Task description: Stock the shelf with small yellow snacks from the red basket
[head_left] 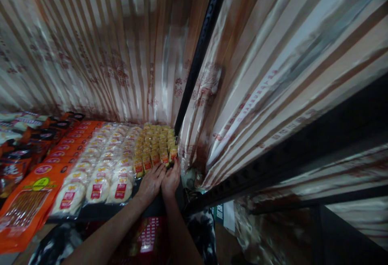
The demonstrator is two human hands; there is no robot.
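Small yellow packets (155,146) with red labels stand in tight rows in the far right corner of the shelf. My left hand (152,181) lies along the front of these rows, fingers stretched out and their tips on the front packets. Right beside it, my right hand (171,179) has its fingers closed at the front corner packet (173,153); part of the grip is hidden by the fingers. To the left are rows of round white cakes (97,189) in clear wrappers with red labels.
Orange bags of stick snacks (33,200) hang over the shelf's front edge at left, beside darker snack bags (15,164). A black upright post (198,59) rises at the shelf corner. Striped plastic sheeting (127,47) hangs behind and at right. A black bar (273,164) crosses the right side.
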